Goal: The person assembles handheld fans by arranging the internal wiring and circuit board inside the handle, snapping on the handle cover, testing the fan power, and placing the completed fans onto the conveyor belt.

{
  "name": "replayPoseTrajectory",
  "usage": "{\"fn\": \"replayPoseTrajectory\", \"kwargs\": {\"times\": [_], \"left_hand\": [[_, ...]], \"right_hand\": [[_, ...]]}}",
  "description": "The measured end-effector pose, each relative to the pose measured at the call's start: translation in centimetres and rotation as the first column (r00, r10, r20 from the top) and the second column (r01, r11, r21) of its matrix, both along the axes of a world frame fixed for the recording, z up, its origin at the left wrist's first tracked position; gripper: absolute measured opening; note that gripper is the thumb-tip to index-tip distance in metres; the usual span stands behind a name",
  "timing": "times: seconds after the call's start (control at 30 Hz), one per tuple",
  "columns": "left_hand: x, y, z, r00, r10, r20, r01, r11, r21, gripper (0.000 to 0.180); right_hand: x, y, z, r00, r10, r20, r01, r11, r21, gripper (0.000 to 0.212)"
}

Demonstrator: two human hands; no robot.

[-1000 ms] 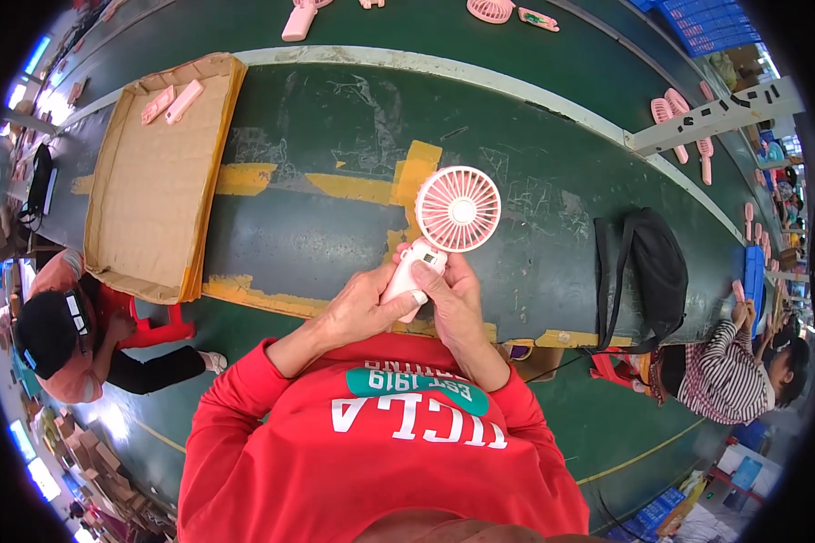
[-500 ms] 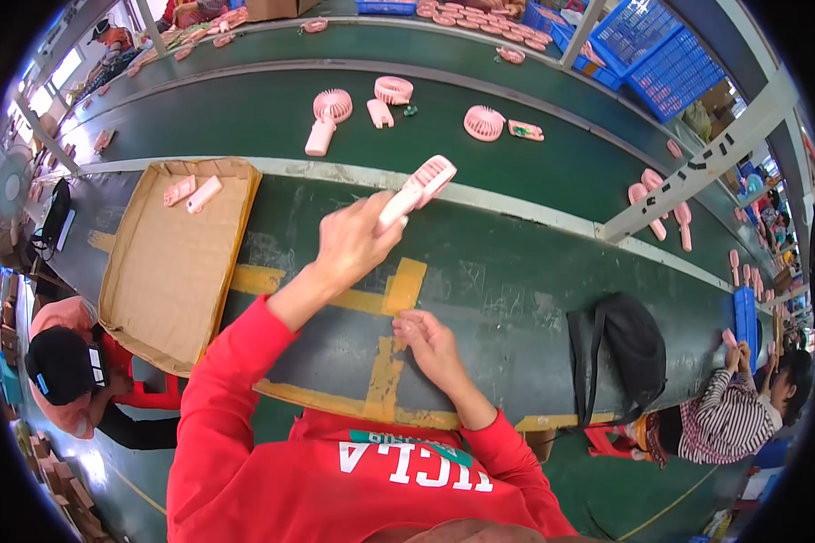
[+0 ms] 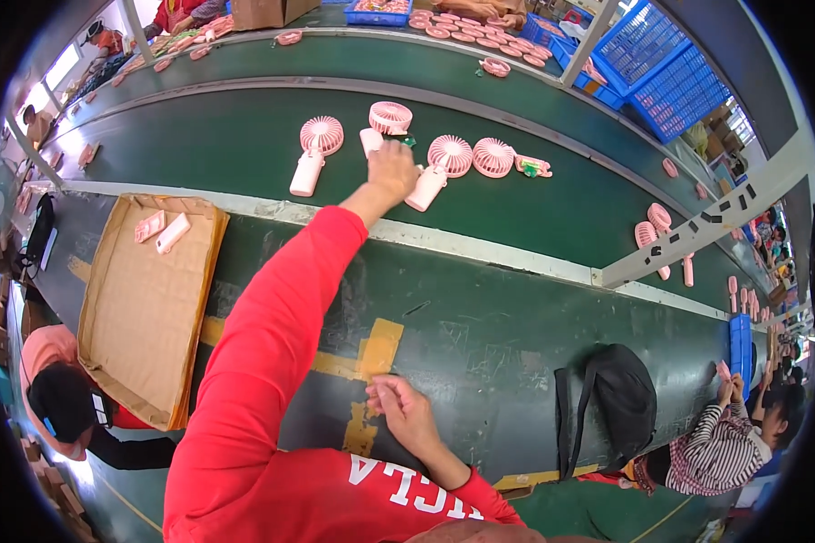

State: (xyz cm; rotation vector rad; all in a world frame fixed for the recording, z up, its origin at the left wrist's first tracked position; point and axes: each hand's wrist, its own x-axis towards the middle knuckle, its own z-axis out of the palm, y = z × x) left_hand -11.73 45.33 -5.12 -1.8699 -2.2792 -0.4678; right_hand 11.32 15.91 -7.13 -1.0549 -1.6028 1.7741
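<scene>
My left hand [image 3: 392, 172] reaches over the green conveyor belt, beside a pink handle piece [image 3: 370, 140] and below a round pink fan head [image 3: 390, 117]. Its fingertips are partly hidden, so I cannot tell whether they grip the piece. A pink handheld fan [image 3: 450, 156] lies just right of this hand, its handle slanting toward me. Another pink handheld fan [image 3: 321, 136] rests to the left. Farther right are a fan head [image 3: 493, 157] and an open handle part [image 3: 533, 166] with a green board. My right hand [image 3: 406, 414] is closed above the bench, its thumb and fingertips pressed together.
A shallow cardboard tray [image 3: 145, 317] holding two pink handle parts stands at left. A black bag [image 3: 620, 394] lies on the bench at right. A slanted metal post [image 3: 715, 217] rises beside the belt. Co-workers sit at both sides; blue crates [image 3: 679, 86] stand beyond.
My left hand has put the pink fan down on the belt and let it go, then moved left to the handle piece. My right hand remains pinched above the bench. The view has shifted slightly.
</scene>
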Motion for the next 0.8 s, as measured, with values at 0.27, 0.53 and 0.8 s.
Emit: {"fn": "replayPoseTrajectory", "kwargs": {"times": [0.27,0.53,0.8], "left_hand": [[-3.1,3.5,-2.2,0.993,-0.09,-0.073,0.088,0.996,-0.035,0.029],[-2.8,2.6,0.9,0.972,-0.125,0.2,0.12,0.992,0.035,0.019],[-1.3,-10.9,4.8,-0.067,0.058,0.996,0.184,0.982,-0.045,0.009]], "right_hand": [[-0.2,0.3,0.5,1.0,0.004,0.018,-0.003,0.999,-0.054,0.018],[0.1,0.5,0.2,0.999,0.008,-0.032,-0.012,0.993,-0.118,0.019],[1.1,1.1,0.6,0.962,-0.194,-0.192,0.164,0.973,-0.164,0.022]]}}
